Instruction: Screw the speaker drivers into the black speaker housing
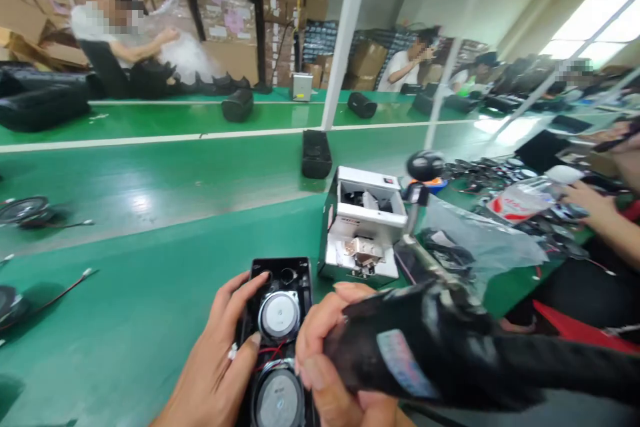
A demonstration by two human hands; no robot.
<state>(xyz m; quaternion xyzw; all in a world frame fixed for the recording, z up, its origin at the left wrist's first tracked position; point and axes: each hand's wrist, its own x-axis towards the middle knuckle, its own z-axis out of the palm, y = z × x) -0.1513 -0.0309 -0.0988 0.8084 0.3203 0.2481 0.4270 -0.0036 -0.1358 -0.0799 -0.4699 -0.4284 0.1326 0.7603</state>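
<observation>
My left hand (220, 347) grips the left side of a black speaker housing (306, 280), with its fingertips near the upper end and the thumb beside a driver. Two round silver-backed speaker drivers sit in the housing, an upper one (279, 315) and a lower one (280, 400), with red wires (273, 351) between them. My right hand (330, 360) is wrapped round a black electric screwdriver (400, 347) with a pale label, just right of the housing. Its working tip cannot be made out. Beyond it stands a white screw feeder (370, 220).
Loose speaker drivers with wires (25, 211) lie at the left on the green bench (125, 320). A black speaker case (317, 153) stands beyond the feeder. At right are a clear plastic bag (480, 240), heaped drivers and a co-worker's hand (590, 203). Other people sit across the bench.
</observation>
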